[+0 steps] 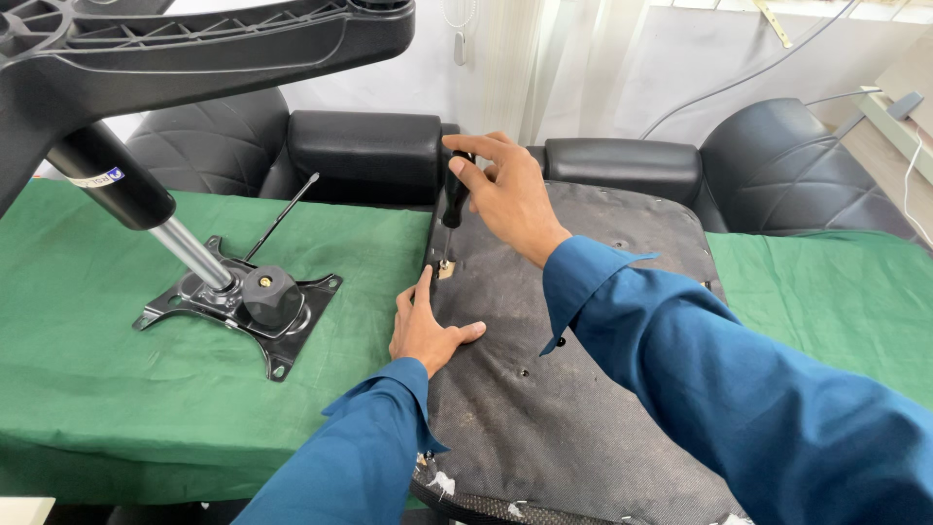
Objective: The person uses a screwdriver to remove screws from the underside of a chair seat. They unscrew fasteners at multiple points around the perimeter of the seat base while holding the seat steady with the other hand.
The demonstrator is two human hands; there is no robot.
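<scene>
An upturned chair seat (pixel 573 389), covered in dark grey fabric, lies on the green cloth (pixel 117 389). My right hand (pixel 505 194) grips a black-handled screwdriver (pixel 454 199) held upright, its tip on a small bracket (pixel 446 269) at the seat's left edge. My left hand (pixel 425 331) lies flat on the seat just below that bracket, fingers spread. Both sleeves are blue.
The chair's metal tilt plate (pixel 243 303) with a black knob, gas cylinder (pixel 136 209) and star base (pixel 194 49) lies tipped on the cloth at left. Two black armrest pads (pixel 364 146) rest behind the seat. Black leather chairs stand at the back.
</scene>
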